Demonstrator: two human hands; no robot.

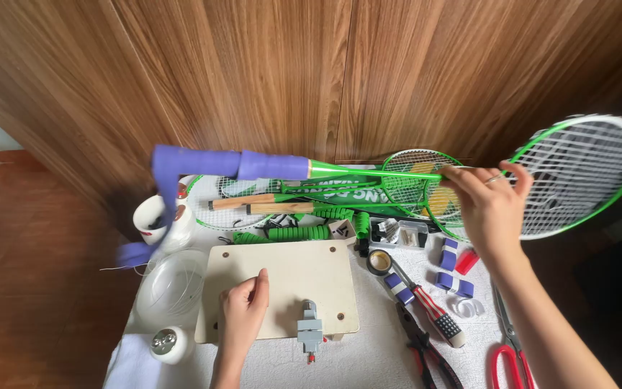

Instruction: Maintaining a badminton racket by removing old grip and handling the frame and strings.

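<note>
My right hand grips the thin green shaft of a badminton racket, held level above the table with its white-strung head at the right. Its handle at the left is wrapped in purple grip tape, and a loose purple tape end hangs down, blurred. My left hand rests on a pale wooden board, fingers loosely curled, holding nothing. A small grey clamp sits on the board's near edge.
More green rackets and green coiled cords lie behind the board. Purple grip rolls, a tape roll, pliers, red scissors, a clear string spool and a white cup surround it. A wooden wall stands behind.
</note>
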